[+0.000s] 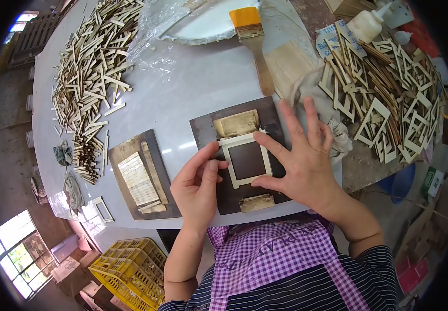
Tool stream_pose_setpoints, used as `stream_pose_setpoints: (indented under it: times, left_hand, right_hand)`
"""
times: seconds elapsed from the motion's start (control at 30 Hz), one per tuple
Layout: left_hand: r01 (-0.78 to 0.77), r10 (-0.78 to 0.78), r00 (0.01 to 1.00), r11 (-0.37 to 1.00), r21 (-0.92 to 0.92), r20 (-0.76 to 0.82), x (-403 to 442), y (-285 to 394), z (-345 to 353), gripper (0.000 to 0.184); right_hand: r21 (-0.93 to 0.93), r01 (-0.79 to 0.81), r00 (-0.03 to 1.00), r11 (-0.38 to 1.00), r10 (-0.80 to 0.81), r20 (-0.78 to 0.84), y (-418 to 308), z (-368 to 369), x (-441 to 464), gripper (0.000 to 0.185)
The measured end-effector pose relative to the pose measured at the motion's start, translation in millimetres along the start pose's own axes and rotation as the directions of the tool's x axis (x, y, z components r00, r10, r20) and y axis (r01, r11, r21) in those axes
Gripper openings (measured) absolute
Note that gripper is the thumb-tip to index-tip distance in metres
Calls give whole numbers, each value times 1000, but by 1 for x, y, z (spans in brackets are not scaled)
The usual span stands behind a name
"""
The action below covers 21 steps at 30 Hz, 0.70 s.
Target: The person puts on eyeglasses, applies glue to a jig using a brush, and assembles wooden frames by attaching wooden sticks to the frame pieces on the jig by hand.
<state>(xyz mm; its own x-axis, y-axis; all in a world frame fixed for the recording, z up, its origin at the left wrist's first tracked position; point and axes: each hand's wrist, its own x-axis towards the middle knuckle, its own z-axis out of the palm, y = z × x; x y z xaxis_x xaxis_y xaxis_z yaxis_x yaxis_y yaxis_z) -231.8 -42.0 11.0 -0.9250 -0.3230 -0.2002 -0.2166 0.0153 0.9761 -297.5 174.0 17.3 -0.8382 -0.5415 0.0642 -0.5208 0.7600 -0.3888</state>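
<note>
A small rectangular frame of pale wood strips point(267, 160) lies on a dark board point(208, 124) in front of me. My right hand point(307, 163) is spread wide, its index fingertip at the frame's upper right corner and its thumb by the lower right. On the other side, my left hand point(199, 186) has its index fingertip near the upper left corner. Its thumb and another finger are pressed together beside the frame; whether anything is between them is hidden. Wooden blocks, one above point(237, 124) and one below point(256, 203), sit on the board.
Loose wood strips point(97, 67) are heaped at left, finished frames point(390, 103) at right. A brush point(255, 46) and a glue bottle point(366, 25) are at the back. A second board point(125, 147) holds pale strips. A yellow crate point(128, 269) stands below the table's edge.
</note>
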Motion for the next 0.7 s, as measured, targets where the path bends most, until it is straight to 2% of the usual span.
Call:
stream_pose_setpoints:
  times: [0.13,0.17,0.2,0.23,0.27,0.37,0.63,0.7]
  left_hand:
    - [2,-2,1000,1000,-13,5,-6,2,7,38]
    - [-106,99,994,972,211,44,-6,3,10,42]
    - [-215,188,976,883,418,105,-6,4,12,47]
    - [-317,260,948,738,595,183,-6,5,15,52]
    - [-320,262,947,736,596,185,-8,6,20,52]
    - [-344,199,936,331,879,291,-11,7,33,71]
    - [-397,210,913,255,881,350,-9,9,29,79]
    - [-394,231,912,273,878,338,-9,6,27,81]
  right_hand:
    - [6,-7,1000,1000,7,-7,1,0,0,76]
    - [14,-3,1000,1000,3,-5,1,0,0,75]
    - [23,0,1000,1000,0,-3,1,1,-1,75]
    - [24,-1,1000,1000,1,-6,1,1,-2,75]
    - [14,3,1000,1000,-3,-15,1,3,-2,74]
    - [-9,9,999,1000,-10,-37,3,4,-2,72]
    - [-11,63,997,998,-63,-45,1,1,1,73]
    - [10,91,994,996,-90,-68,3,3,0,76]
